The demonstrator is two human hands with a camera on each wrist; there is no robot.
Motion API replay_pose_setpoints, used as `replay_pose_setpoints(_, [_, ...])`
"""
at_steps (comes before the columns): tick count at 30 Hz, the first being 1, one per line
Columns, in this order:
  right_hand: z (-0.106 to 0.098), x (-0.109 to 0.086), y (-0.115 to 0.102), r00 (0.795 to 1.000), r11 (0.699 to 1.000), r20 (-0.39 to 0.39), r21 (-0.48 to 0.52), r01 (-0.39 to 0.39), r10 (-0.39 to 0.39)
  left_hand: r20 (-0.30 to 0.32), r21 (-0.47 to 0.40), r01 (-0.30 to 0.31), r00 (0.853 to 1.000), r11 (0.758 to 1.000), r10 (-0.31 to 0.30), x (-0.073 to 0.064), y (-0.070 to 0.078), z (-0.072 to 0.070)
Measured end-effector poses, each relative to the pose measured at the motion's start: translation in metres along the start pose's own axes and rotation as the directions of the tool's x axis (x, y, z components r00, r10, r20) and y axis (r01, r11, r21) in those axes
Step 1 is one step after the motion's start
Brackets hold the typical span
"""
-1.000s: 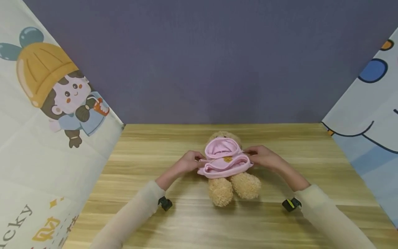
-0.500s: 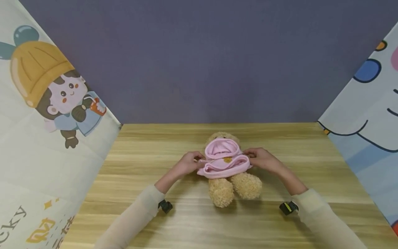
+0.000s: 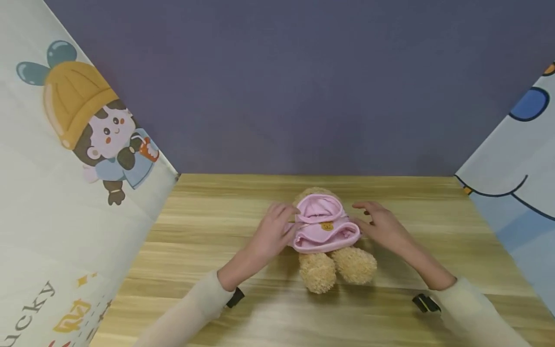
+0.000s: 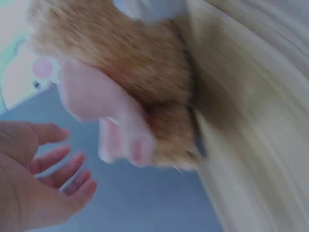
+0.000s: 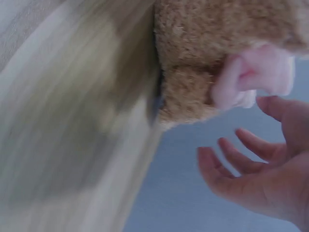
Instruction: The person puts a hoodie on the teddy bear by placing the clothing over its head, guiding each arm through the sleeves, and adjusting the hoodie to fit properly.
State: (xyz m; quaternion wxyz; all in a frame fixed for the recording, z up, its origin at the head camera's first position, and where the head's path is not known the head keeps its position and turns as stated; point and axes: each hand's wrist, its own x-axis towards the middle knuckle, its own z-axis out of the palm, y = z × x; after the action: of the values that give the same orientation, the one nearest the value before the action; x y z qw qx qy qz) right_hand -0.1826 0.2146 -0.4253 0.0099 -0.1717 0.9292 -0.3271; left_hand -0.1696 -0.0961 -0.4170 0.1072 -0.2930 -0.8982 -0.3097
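Note:
A tan plush teddy bear lies on the wooden table, its feet toward me and the top of its head at the far end. Draped over its body is a small pink garment with a round yellow-brown badge. My left hand hovers at the garment's left side; in the left wrist view its fingers are spread and apart from the cloth. On the other side, my right hand has loosely bent, parted fingers, its thumb close to the garment's right edge. Neither hand holds anything. The garment hides the bear's arms.
The wooden tabletop runs back to a dark grey-blue wall. Printed cartoon panels flank it, a left panel and a right panel. Black wrist cameras, a left one and a right one, sit near the sleeves.
Both hands have let go of the garment's sides. The left hand has risen and its fingers have spread; the right hand has drawn slightly outward. The head view has shifted a little.

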Motion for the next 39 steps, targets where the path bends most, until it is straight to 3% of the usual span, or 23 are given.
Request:
replay_pose_setpoints(2, [-0.007,-0.005,-0.002,0.997,0.998,-0.063,-0.03,0.047,-0.048,0.049,-0.005,-0.046,0.998,0.999,0.047,0.001,0.013,-0.001])
replay_pose_setpoints(5, [-0.015,-0.01,-0.007,0.989,0.992,-0.083,-0.024,0.122,-0.123,0.148,-0.004,-0.006,0.989,1.0,0.007,0.001,0.024,0.0])
replay_pose_setpoints(8, [-0.019,-0.013,-0.01,0.987,0.988,-0.034,0.004,0.157,-0.156,0.185,0.008,0.038,0.982,0.999,-0.039,0.002,0.027,0.0])
replay_pose_setpoints(16, [-0.019,-0.008,-0.007,0.983,0.979,0.04,0.111,0.173,-0.179,0.158,0.001,0.051,0.986,0.999,-0.05,0.007,0.026,0.004])
replay_pose_setpoints(22, [-0.025,-0.003,0.0,0.975,0.975,0.126,0.155,0.161,-0.181,0.225,-0.044,0.122,0.968,0.992,-0.109,0.011,0.025,0.008])
replay_pose_setpoints(27, [-0.032,0.002,0.009,0.947,0.959,0.198,0.182,0.218,-0.252,0.257,-0.083,0.127,0.961,0.988,-0.102,0.013,0.023,0.011])
replay_pose_setpoints(31, [-0.035,0.008,0.016,0.933,0.944,0.186,0.18,0.277,-0.309,0.261,-0.092,0.115,0.961,0.989,-0.088,0.016,0.022,0.014])
replay_pose_setpoints(39, [-0.033,0.018,0.02,0.95,0.947,0.15,0.215,0.238,-0.273,0.19,-0.117,0.093,0.979,0.989,-0.07,0.025,0.019,0.024])
